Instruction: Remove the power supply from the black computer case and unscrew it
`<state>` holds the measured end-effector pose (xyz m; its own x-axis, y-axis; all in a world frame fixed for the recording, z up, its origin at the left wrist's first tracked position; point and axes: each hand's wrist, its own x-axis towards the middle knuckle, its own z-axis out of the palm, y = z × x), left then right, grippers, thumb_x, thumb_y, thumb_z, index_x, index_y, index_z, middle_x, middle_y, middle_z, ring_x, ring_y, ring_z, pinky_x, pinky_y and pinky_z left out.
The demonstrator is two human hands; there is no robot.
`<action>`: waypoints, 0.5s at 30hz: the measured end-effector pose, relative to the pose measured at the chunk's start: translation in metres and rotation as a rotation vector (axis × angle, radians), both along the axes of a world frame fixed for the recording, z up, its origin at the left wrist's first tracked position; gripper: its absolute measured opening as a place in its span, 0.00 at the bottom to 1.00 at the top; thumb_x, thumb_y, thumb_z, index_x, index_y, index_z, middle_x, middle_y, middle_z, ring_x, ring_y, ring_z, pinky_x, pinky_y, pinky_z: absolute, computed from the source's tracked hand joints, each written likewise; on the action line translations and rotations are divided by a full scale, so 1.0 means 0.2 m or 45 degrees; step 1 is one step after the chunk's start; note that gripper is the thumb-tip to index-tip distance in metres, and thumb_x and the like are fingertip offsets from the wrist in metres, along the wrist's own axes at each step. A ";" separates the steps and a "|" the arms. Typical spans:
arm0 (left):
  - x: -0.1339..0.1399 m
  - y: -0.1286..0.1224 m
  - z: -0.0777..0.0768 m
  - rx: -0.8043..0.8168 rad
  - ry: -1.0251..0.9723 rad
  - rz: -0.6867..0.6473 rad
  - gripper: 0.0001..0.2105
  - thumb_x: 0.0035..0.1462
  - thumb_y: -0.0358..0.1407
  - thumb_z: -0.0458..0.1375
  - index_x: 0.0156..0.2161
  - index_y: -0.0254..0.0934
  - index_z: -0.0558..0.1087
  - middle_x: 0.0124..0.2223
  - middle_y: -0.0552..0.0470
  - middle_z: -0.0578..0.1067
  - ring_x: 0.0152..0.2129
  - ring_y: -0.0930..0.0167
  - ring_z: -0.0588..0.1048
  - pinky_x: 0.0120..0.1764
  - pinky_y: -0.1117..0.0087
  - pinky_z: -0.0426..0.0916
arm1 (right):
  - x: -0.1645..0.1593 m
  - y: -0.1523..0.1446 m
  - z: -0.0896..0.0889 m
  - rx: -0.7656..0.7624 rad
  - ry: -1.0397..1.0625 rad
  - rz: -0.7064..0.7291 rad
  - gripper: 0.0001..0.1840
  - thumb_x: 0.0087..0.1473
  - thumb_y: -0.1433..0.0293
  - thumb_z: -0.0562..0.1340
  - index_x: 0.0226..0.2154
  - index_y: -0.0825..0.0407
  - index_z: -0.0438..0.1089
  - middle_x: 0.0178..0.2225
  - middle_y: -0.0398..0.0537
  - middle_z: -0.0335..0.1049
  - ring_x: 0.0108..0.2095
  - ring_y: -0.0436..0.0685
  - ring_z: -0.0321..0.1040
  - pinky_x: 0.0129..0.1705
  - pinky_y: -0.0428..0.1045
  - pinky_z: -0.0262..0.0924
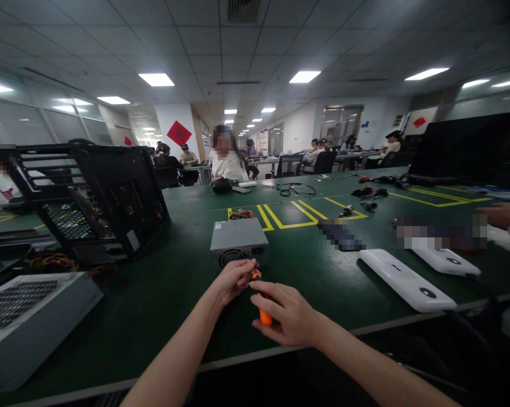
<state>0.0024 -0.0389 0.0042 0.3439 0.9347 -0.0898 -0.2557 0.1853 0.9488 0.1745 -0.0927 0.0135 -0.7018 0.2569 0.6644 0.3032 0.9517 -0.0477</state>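
Note:
An orange-and-black screwdriver (265,316) is in my right hand (291,316), its fingers curled about the handle. My left hand (236,278) is closed in a pinch at the front end of the screwdriver, where the fingers cover the shaft and tip. Just beyond both hands, a grey metal power supply (239,234) rests on the green table (187,299), its fan grille and socket facing me. Part of that face is hidden behind my left hand. Coloured cables (241,214) lie behind the box.
A black open computer case (110,198) stands at left, with another grey power supply (30,322) before it. White devices (407,280) and a blurred dark object (341,234) lie right. Another person's hand (502,217) is at far right; a person (227,161) sits opposite.

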 end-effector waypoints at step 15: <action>-0.01 0.02 -0.02 -0.047 -0.030 0.014 0.14 0.45 0.42 0.59 0.27 0.31 0.67 0.10 0.63 0.56 0.06 0.85 0.47 0.13 0.79 0.38 | -0.01 0.02 -0.01 0.270 0.009 0.010 0.18 0.52 0.66 0.55 0.45 0.57 0.58 0.45 0.60 0.64 0.42 0.56 0.65 0.36 0.49 0.63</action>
<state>0.0014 -0.0351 0.0006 0.3358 0.9347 -0.1167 -0.2802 0.2174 0.9350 0.1716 -0.0897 0.0113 -0.6984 0.1056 0.7079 0.2964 0.9429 0.1517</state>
